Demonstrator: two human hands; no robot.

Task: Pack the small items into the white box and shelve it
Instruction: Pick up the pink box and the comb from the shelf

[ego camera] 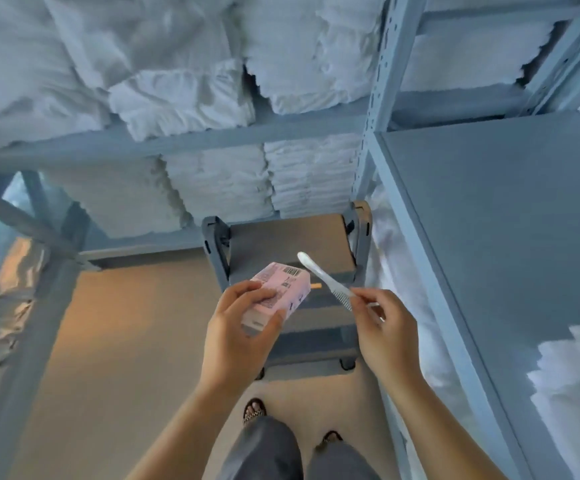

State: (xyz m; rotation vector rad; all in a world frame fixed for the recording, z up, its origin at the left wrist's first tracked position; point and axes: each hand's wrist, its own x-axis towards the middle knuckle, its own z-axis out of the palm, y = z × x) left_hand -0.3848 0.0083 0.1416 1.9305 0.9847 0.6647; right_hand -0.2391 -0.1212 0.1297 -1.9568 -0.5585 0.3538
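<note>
My left hand (238,329) grips a small pinkish-white box (279,289) with a barcode and printed labels on its upper face, held tilted at about chest height. My right hand (383,327) pinches the toothed end of a white plastic comb (319,273), whose handle points up and away to the left, close beside the box. Both hands hover above a grey step stool (312,344). A small orange object (316,286) peeks out just behind the box.
Grey metal shelving (212,131) ahead holds stacks of folded white linen (219,187). A bare grey shelf (510,216) runs along the right, with white linen at its near end. The floor is beige. My sandalled feet (254,410) stand just behind the stool.
</note>
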